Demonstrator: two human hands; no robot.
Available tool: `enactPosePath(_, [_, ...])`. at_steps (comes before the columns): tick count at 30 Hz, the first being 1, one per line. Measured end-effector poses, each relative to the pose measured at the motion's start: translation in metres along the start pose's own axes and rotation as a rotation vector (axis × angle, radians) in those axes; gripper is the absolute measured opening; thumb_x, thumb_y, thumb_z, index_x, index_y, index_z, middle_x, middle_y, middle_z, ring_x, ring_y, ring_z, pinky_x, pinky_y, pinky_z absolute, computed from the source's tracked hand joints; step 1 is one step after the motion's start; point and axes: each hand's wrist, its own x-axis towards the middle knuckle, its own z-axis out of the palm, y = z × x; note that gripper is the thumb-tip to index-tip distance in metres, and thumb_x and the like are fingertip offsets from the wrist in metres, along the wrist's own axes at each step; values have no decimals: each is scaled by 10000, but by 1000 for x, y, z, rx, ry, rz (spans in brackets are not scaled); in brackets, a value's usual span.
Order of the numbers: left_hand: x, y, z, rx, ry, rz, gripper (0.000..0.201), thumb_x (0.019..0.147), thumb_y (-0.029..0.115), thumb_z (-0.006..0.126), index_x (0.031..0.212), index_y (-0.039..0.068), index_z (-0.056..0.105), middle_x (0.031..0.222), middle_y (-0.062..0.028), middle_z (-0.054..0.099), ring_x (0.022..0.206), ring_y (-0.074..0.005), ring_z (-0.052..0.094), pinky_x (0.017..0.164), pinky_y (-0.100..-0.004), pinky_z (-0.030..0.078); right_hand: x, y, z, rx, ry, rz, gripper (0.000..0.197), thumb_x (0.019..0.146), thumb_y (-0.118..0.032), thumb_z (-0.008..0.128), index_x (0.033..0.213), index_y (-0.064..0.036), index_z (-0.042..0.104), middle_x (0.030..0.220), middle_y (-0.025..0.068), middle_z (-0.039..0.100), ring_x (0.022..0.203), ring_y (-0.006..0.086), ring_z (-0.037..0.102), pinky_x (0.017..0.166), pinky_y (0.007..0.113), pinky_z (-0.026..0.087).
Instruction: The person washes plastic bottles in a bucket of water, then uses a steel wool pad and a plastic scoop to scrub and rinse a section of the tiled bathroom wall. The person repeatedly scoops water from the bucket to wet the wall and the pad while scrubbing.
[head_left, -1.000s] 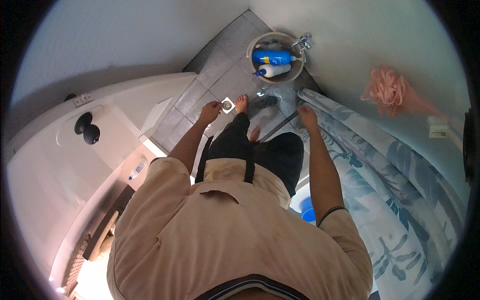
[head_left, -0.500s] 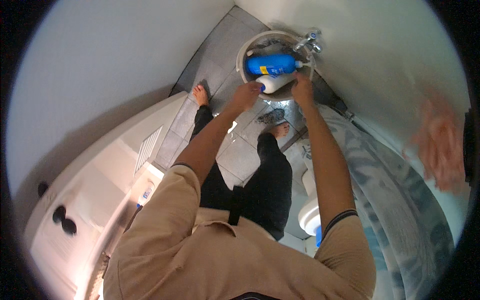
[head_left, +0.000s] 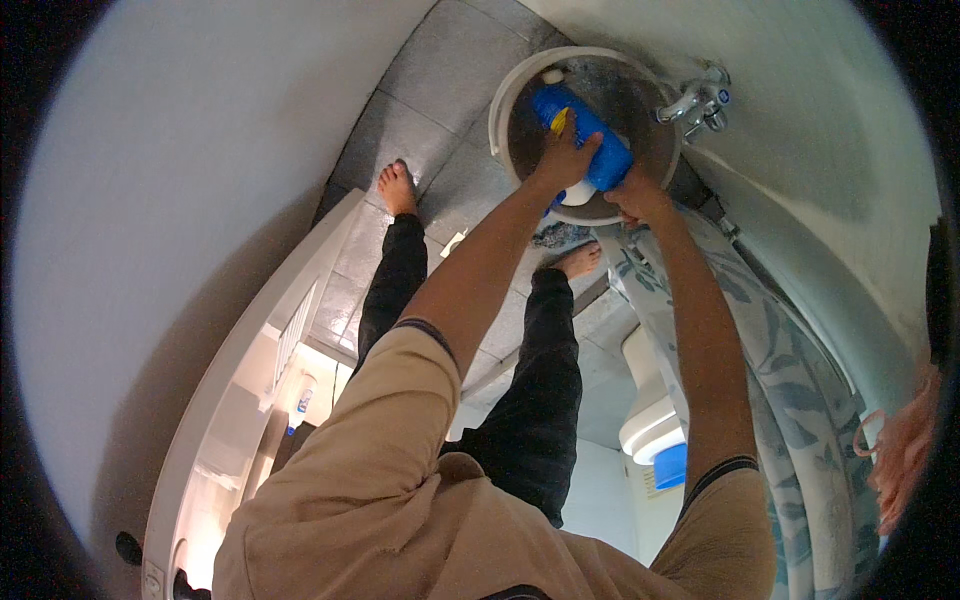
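Head view: blue bottle (head_left: 588, 135) is held by the left fingers (head_left: 569, 131), curled round its side with the thumb pressed on top. The right fingers (head_left: 616, 193) are bent at the bottle's near end; whether it is pinched by them or only touched cannot be told. Done so far: the blue bottle is in hand, slanted across the mouth of the bucket (head_left: 499, 118), and whether it is lifted clear of the bottom cannot be judged. Not done: white bottle (head_left: 578, 194) is left in the bucket, just below the left fingers, with no grip seen on it.

Hidden: most of the white bottle is covered by the blue one and the left hand; part of the yellow label (head_left: 559, 121) is covered by the left fingers. Bucket contents beyond the fingers are dim; a small pale thing (head_left: 553, 76) there can't be identified. Tap (head_left: 700, 103) is seen up and right of the right fingers; water flow can't be made out. Pink bath puff (head_left: 905, 455), far right of them, is cut off.
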Motion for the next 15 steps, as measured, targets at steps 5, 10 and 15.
enactPosePath(5, [51,8,26,133,45,-90,916,923,593,419,1518,67,-38,1455,-387,232,1330,-549,289,1156,-502,158,64,22,31,-464,479,-166,551,747,-129,662,1243,47,502,955,275,654,911,410,651,848,463,518])
enactPosePath(10, [78,-13,32,77,131,-146,931,920,589,430,1512,44,-38,1450,-357,282,1348,-506,292,1150,-550,125,128,29,12,-697,395,-175,544,669,-160,729,1161,34,601,1082,266,640,1029,406,615,943,444,476])
enactPosePath(15, [85,-29,42,38,207,-301,962,925,581,435,1479,-51,-34,1488,-276,286,1348,-379,370,1102,-561,245,149,35,-37,-385,-281,179,563,560,-103,809,1089,12,651,1119,206,656,1060,345,618,981,421,443])
